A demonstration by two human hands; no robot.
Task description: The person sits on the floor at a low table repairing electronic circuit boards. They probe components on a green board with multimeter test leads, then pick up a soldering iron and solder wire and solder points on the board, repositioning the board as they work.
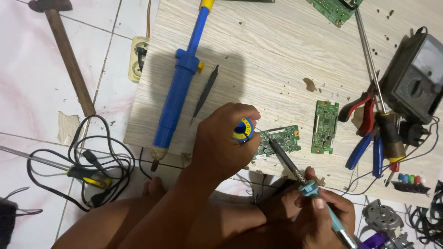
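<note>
My left hand (220, 138) grips a small blue and yellow solder spool (243, 129) just left of a green circuit board (279, 139) lying near the front edge of a light wooden board (277, 50). My right hand (323, 210) holds a soldering iron (302, 180) with a light blue handle. Its dark tip rests on the circuit board.
A blue desoldering pump (177, 87) and black tweezers (205, 92) lie left of my hands. A second green circuit board (325, 127), pliers (364, 124), screwdrivers and a black multimeter (415, 78) are at the right. On the tiled floor lie a hammer (69, 55), cables (87, 161) and a power strip (138, 57).
</note>
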